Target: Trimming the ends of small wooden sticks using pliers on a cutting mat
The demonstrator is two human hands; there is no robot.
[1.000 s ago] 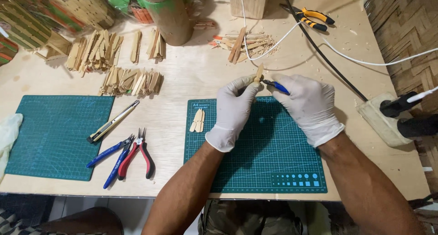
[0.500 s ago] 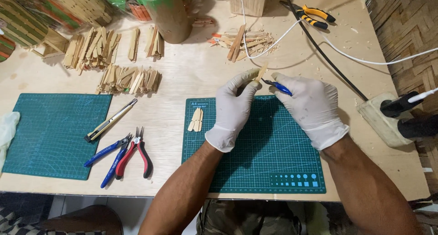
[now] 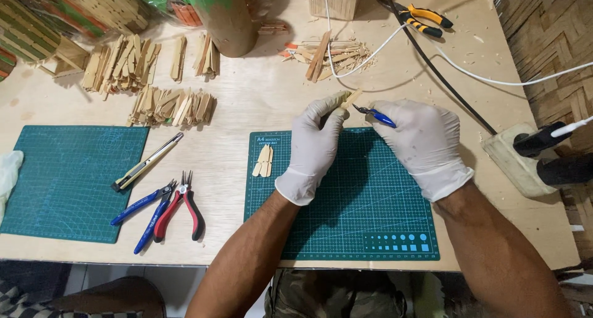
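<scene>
Left hand: the gloved left hand [image 3: 315, 146] was pinched shut on a small wooden stick [image 3: 350, 99], holding it up just past the far edge of the green cutting mat [image 3: 346, 213].
Right hand: the gloved right hand [image 3: 423, 142] was closed around blue-handled cutters [image 3: 377, 116] — the tips were aimed at the stick's end and touching it or very nearly so; I could not tell whether they had bitten.
Done so far: a few trimmed flat pieces [image 3: 263, 161] lay side by side on the mat's near-left part, and offcuts and shavings [image 3: 327, 52] were scattered on the table beyond — by my reading, several sticks had been worked.
Left to do: heaps of stick pieces [image 3: 170, 105] sat in rows on the left of the wooden table [image 3: 247, 102], looking like waiting stock — the job seemed early to midway.
Idle tools: a utility knife [image 3: 147, 162], blue pliers [image 3: 143, 208] and red pliers [image 3: 180, 205] lay between the two mats, untouched.
</scene>
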